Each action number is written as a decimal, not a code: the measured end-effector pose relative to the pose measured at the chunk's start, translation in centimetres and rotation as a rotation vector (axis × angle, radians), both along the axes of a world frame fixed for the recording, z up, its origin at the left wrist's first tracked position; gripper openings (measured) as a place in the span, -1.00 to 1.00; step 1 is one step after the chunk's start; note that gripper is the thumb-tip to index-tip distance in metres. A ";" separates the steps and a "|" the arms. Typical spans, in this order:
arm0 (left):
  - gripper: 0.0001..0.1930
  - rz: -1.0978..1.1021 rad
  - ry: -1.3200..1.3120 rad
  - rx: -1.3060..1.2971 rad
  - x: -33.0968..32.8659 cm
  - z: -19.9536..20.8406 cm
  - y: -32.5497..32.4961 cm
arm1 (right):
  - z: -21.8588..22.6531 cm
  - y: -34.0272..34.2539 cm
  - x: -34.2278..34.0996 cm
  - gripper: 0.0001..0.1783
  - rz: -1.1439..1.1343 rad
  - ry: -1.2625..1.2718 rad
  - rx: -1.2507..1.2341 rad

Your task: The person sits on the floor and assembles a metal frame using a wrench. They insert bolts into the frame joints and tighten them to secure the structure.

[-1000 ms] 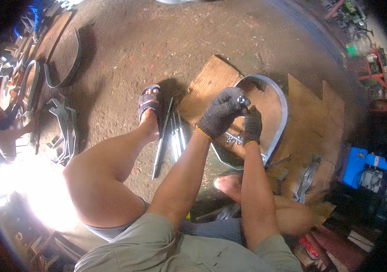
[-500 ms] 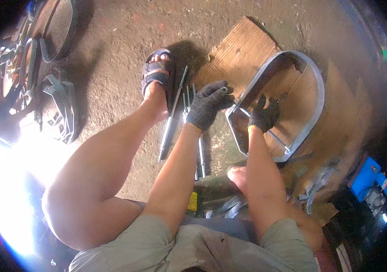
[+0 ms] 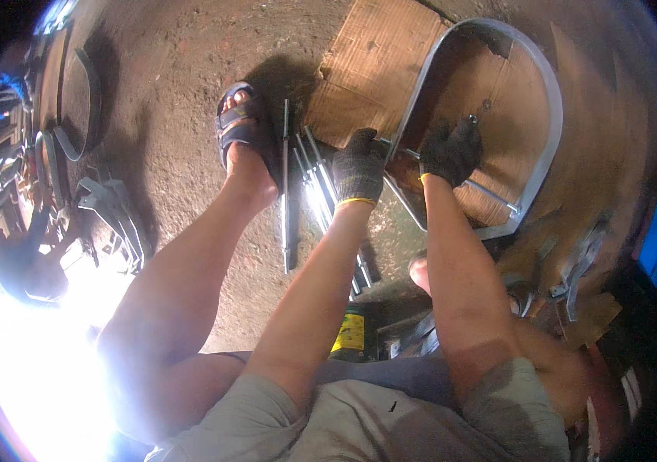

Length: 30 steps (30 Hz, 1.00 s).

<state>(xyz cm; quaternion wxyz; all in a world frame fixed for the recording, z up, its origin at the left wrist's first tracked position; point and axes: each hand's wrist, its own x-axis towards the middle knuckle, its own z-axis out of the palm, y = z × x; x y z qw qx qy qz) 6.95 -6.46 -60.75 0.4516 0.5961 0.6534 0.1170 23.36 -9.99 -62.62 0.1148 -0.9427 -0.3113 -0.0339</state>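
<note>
A grey metal band bent into a large D-shaped loop lies over cardboard, with a metal rod running across its inside. My left hand, in a dark knit glove, is closed at the loop's left side, by the rod's end. Its fingertips hide whatever is pinched there. My right hand, gloved alike, reaches inside the loop above the rod and covers its middle. Its thumb and fingers look apart, and their tips are near a small nut on the cardboard. A second small ring-like piece lies just beyond.
Several metal rods lie on the floor left of my left hand, with a longer rod beside my sandalled foot. Bent metal brackets are piled at the left. A cardboard sheet spreads under the loop; a blue object stands at the right.
My left hand has turned and come against the loop's left side by the rod's end. My right hand has moved forward from the rod toward the nut. The whole view has shifted a little.
</note>
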 end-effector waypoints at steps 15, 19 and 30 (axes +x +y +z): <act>-0.67 0.186 -0.298 0.003 0.3 -2.1 -0.7 | -1.1 -0.7 0.2 -0.52 -0.024 0.050 0.004; -0.66 0.109 -0.216 -0.025 0.4 0.0 0.0 | -0.6 -0.4 -0.1 -0.52 -0.043 0.048 -0.026; -0.64 -0.004 -0.212 -0.002 -0.1 -0.4 0.9 | -0.3 -0.4 -0.3 -0.55 -0.014 0.032 -0.010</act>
